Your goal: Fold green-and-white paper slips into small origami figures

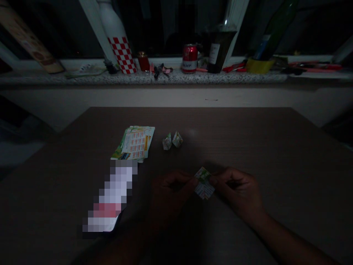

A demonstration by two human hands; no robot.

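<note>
A small folded piece of printed paper [204,183] is held just above the dark table [248,140] near its front. My left hand [171,191] pinches its left edge with closed fingers. My right hand [237,189] pinches its right edge the same way. Two small folded paper shapes [172,140] lie side by side farther back on the table. A stack of printed paper sheets [135,143] lies to their left. The scene is very dim.
A blurred-out bright object [110,200] lies left of my left hand. Behind the table a stone sill [82,78] carries a red-and-white checked bottle [118,40], a red can [189,58], a dark bottle [219,46], a small red jar [143,61] and assorted clutter.
</note>
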